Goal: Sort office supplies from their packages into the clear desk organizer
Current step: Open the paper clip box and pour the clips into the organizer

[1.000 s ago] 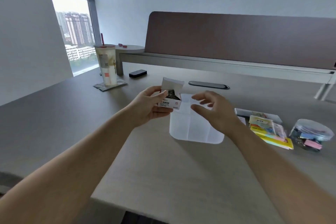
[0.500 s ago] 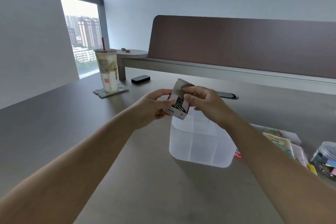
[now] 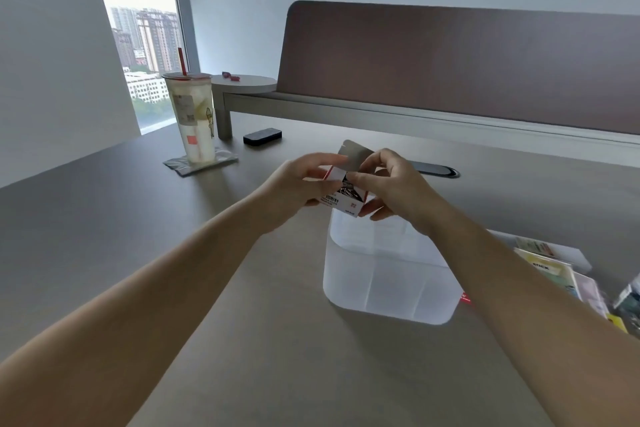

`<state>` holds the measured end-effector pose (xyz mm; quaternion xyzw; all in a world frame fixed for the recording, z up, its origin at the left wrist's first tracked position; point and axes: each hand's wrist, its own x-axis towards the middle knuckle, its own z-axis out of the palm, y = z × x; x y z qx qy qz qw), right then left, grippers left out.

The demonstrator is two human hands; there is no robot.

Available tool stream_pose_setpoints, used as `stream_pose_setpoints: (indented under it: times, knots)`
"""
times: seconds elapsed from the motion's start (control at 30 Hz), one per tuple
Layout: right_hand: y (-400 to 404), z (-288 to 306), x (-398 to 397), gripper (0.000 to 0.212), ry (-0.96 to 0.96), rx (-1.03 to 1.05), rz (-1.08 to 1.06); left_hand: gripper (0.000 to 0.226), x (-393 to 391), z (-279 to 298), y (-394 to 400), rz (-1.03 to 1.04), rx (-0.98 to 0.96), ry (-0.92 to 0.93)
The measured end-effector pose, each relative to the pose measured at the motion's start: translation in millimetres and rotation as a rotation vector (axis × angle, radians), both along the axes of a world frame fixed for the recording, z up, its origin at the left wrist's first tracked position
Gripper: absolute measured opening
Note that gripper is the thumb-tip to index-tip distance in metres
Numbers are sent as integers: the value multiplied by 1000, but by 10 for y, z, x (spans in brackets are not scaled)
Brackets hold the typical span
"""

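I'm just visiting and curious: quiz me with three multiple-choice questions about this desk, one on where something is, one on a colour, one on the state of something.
1. Where is the small box of paper clips?
A. Held in both hands above the clear organizer
B. Lying beside the drink cup
C. Inside the organizer

2. What colour is the straw in the drink cup?
A. Green
B. Red
C. Black

3. What state is the box in?
A. Sealed shut
B. Crushed flat
C. Open, flap raised

Answers:
1. A: the left hand and right hand both grip it over the clear organizer.
2. B: a red straw sticks up from the lid.
3. C: the flap stands up and clips show inside.
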<state>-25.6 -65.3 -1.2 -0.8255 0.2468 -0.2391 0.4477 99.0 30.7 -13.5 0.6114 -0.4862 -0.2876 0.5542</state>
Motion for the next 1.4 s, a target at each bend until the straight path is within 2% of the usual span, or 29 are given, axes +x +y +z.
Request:
stream_pose_setpoints:
  times: [0.23, 0.53, 0.9, 1.2, 1.4]
  knots:
    - [40, 16, -59, 9, -54, 51, 27, 31, -3, 13, 25, 16, -66, -109]
    - [-3, -38, -191, 12, -133, 80, 16, 40, -29, -33, -88, -60, -98, 23]
    - [0, -120, -325, 21, -169, 178, 59, 47, -95, -65, -111, -68, -80, -97]
    - [81, -111, -377, 33, -165, 66, 44, 45, -88, -69, -67, -80, -88, -126]
    - [134, -128, -385, 33, -173, -5, 37, 42, -94, -99, -24, -69, -122, -124]
